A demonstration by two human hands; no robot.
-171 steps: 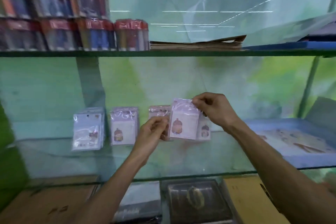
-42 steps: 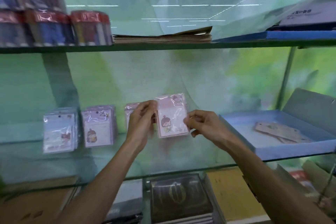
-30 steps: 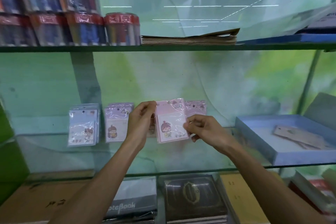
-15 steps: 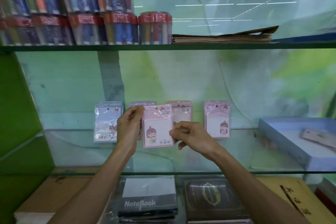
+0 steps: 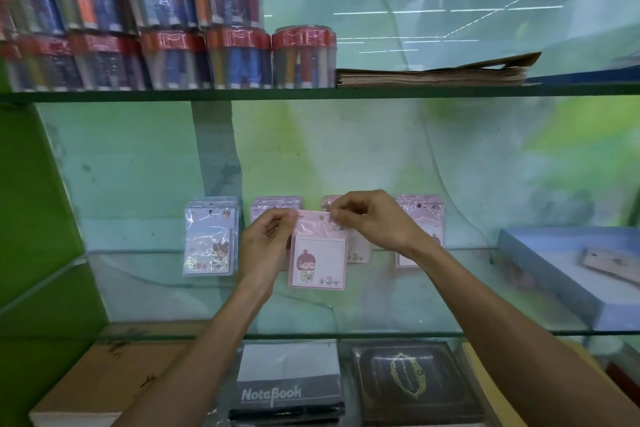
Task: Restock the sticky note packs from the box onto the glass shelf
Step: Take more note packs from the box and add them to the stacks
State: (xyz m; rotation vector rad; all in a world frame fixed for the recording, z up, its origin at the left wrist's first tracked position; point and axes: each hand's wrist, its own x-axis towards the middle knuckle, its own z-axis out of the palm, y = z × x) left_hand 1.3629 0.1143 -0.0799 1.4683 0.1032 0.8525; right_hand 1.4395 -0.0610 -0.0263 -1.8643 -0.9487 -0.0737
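Glass shelf (image 5: 381,305): both hands' grip partly hides standing packs (image 5: 277,208).

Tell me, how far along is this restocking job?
Well underway, it seems. Four stacks of packs already lean against the back wall on the glass shelf, from the bluish stack leftmost to the pink stack rightmost. Both the left hand and right hand hold one pink pack by its top corners. The blue box still shows something inside, so some remains.
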